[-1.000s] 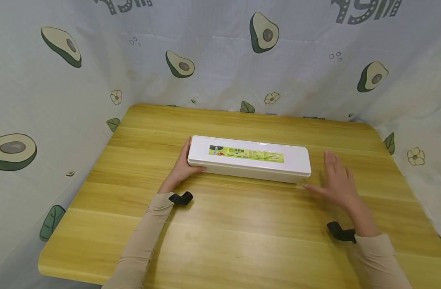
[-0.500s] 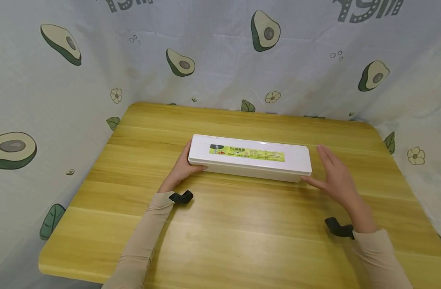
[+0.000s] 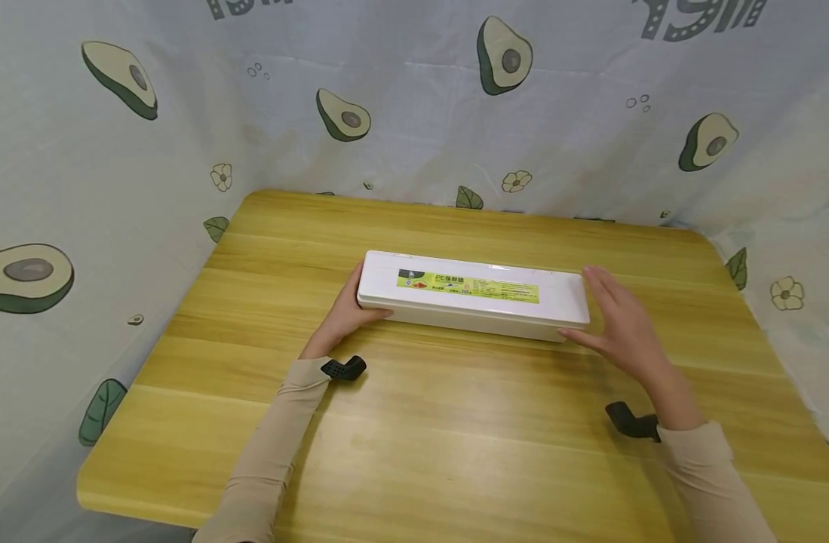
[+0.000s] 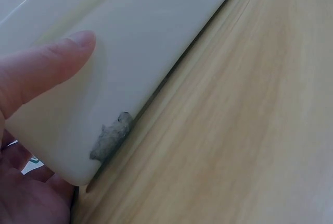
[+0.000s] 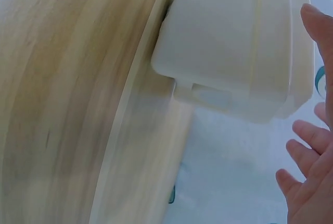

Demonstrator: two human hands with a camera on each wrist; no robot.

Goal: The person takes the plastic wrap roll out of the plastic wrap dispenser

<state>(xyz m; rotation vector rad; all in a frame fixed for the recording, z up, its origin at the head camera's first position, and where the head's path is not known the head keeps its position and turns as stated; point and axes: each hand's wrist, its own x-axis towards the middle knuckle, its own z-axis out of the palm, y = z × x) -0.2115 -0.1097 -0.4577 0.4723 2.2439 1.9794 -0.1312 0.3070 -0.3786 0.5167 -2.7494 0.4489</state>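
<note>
A long white cling film box with a yellow-green "PE" label on its lid lies across the table. At its left end is my left hand, gripping it with the thumb on the front wall and the fingers round the end. The left wrist view shows that thumb flat on the box's wall, above a torn grey patch near the bottom edge. My right hand stands beside the right end, fingers spread and extended, thumb by the front corner. Its fingers are apart from the box in the right wrist view.
The light wooden table has rounded corners and extends around the box on all sides. A white curtain printed with avocados hangs behind and at both sides. Black wrist mounts sit at both sleeve cuffs.
My right hand has moved left and slightly away from me, closing on the box's right end. My left hand keeps its grip, and the box stays in place.
</note>
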